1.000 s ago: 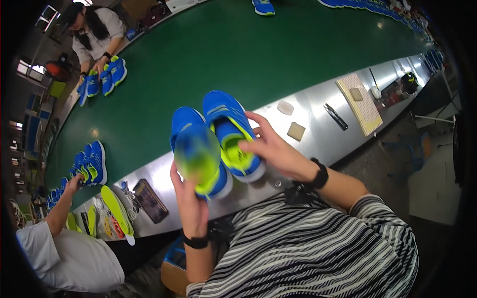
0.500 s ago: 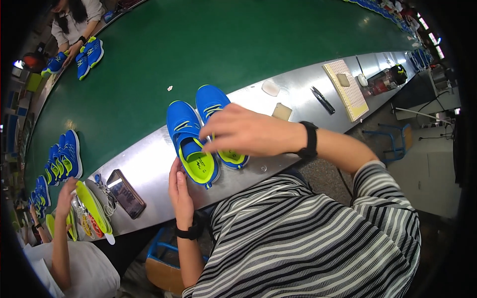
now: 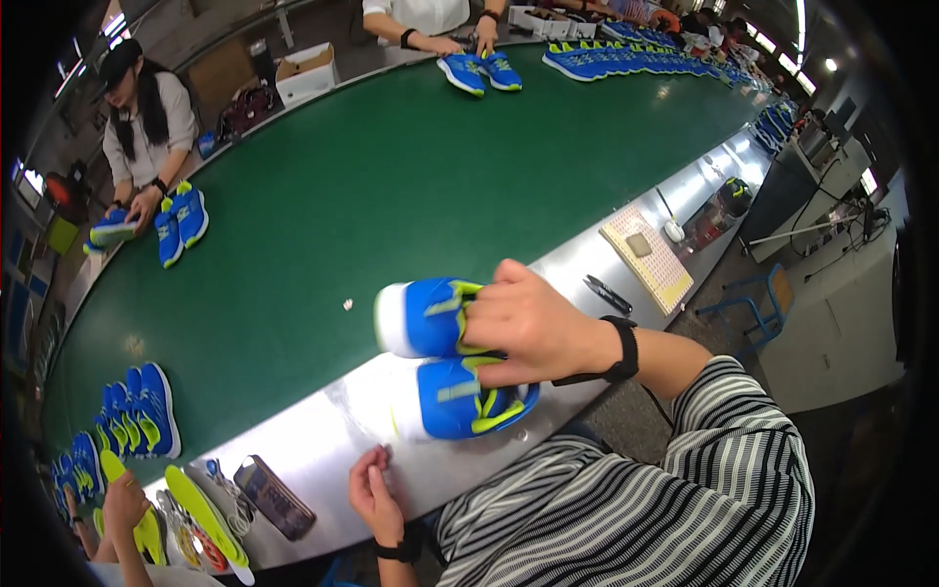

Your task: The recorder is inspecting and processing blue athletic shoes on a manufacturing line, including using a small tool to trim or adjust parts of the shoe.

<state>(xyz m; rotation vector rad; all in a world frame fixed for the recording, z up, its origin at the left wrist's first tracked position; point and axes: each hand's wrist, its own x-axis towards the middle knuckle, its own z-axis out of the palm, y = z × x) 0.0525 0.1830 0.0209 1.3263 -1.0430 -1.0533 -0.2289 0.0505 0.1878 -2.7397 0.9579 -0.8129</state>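
My right hand (image 3: 533, 333) grips a pair of blue sneakers with lime-green linings, its fingers hooked into their openings. The far sneaker (image 3: 430, 318) and the near sneaker (image 3: 452, 399) lie side by side, toes to the left. Their white toe ends are smeared by motion. Whether they touch the metal edge of the table beneath, I cannot tell. Just in front of the near sneaker, my left hand (image 3: 377, 499) rests by the metal edge (image 3: 430, 479). Its fingers are loosely curled and apart from the shoes, with no held object clearly visible.
A phone (image 3: 276, 497), lime insoles (image 3: 207, 514) and cables lie to the left. Black thread snips (image 3: 608, 293) and a yellow-edged pad (image 3: 648, 256) lie to the right. More blue sneakers stand along the green tabletop (image 3: 284, 293). Other people work across from me and at my left.
The sneakers have turned from toes pointing away to toes pointing left, with my right hand now gripping both. My left hand has let go of the near shoe. The view has tilted up.
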